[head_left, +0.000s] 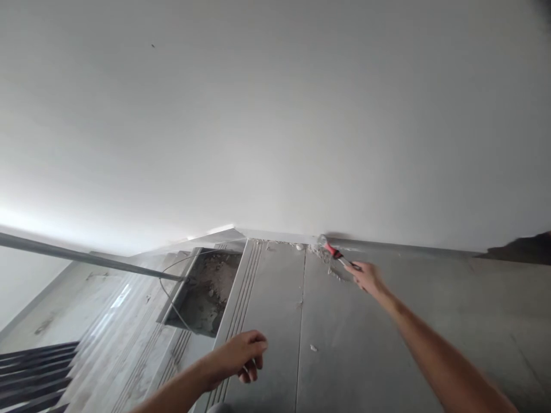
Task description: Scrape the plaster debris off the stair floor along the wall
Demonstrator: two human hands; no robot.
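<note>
While our right hand (365,277) grips the red-handled scraper (338,256) against the wall base (387,245), loose debris (321,251) lies just beside it, so scraping seems unfinished; our left hand (243,354), loosely curled and empty, hovers well apart.

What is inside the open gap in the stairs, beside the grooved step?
The gap holds rough rubble and dust; a thin wire curves along its left edge. Its deeper near part is hidden by the step edge.

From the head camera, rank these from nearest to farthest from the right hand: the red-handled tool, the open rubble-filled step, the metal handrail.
Measured from the right hand:
1. Red-handled tool, in its grip, by the wall.
2. Open rubble-filled step, to the left.
3. Metal handrail, far left.
</note>
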